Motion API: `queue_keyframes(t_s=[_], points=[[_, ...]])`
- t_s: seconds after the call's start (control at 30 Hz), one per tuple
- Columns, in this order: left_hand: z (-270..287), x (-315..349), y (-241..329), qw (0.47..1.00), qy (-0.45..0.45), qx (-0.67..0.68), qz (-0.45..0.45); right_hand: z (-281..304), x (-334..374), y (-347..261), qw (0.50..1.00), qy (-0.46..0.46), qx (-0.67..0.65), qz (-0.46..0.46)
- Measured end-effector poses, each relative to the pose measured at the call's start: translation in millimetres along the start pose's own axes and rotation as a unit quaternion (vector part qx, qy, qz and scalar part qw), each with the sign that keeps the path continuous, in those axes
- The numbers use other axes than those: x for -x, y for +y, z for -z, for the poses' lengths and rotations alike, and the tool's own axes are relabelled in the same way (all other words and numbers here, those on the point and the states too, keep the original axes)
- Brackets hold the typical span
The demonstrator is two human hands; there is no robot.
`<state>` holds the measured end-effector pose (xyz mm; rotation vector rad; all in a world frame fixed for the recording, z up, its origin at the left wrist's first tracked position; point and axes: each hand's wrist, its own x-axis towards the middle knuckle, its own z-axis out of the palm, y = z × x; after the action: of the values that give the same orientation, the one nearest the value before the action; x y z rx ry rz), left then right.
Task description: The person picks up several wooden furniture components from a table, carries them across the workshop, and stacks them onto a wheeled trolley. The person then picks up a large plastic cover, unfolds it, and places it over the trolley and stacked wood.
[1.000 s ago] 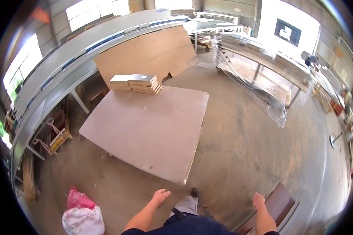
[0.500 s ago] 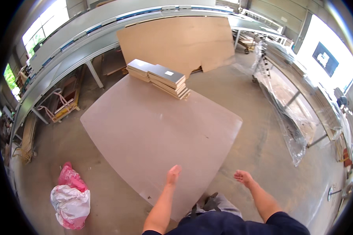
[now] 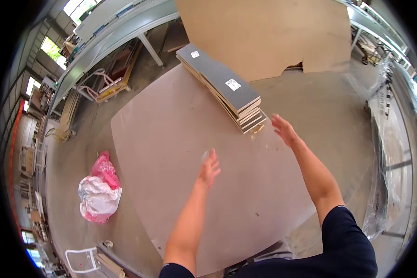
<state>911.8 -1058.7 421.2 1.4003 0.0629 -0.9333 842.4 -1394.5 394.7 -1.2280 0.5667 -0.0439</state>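
Two stacks of long dark-grey panels with pale edges (image 3: 220, 83) lie end to end at the far side of a large brownish board (image 3: 171, 134). White labels sit on their top faces. My right hand (image 3: 285, 130) is stretched out just right of the near end of the stack, apart from it, fingers extended and nothing in them. Over the middle of the board hovers my left hand (image 3: 210, 169), its fingers apart and bare. Neither hand visibly touches the panels.
A big tan sheet (image 3: 264, 37) leans behind the stacks. Pink and white plastic bags (image 3: 99, 197) lie on the floor at left. A cart with pink handles (image 3: 104, 88) stands farther back. Plastic wrap (image 3: 380, 153) hangs from a rack at right, and a white-framed trolley (image 3: 81, 261) is at lower left.
My view has moved nearer to the panel stacks and turned. Both arms have reached forward; my right hand has come close to the stack's near end, and the fingers of both hands have straightened.
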Motion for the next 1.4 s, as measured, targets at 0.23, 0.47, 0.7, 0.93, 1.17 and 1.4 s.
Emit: queue_keyframes(t_s=[0.23,0.47,0.7,0.93,1.17,1.4], points=[[-104,-140,80,0.997,0.071,0.008,0.011,18,-138,-51,0.998,-0.053,-0.036,-0.018],[-132,-217,65,0.984,0.036,0.158,-0.076,9,-156,-49,0.972,-0.208,-0.067,-0.089],[-102,-142,21,0.968,0.021,0.233,-0.088,-17,-87,-4,0.986,-0.121,-0.043,-0.111],[-129,39,-92,0.976,0.0,0.142,-0.168,21,108,76,0.972,-0.208,-0.076,-0.078],[-88,211,-199,0.953,0.068,0.272,-0.116,-14,241,165,0.941,-0.119,-0.021,-0.316],[-84,254,-216,0.908,0.112,0.342,-0.214,-97,280,199,0.925,-0.272,-0.128,-0.231]])
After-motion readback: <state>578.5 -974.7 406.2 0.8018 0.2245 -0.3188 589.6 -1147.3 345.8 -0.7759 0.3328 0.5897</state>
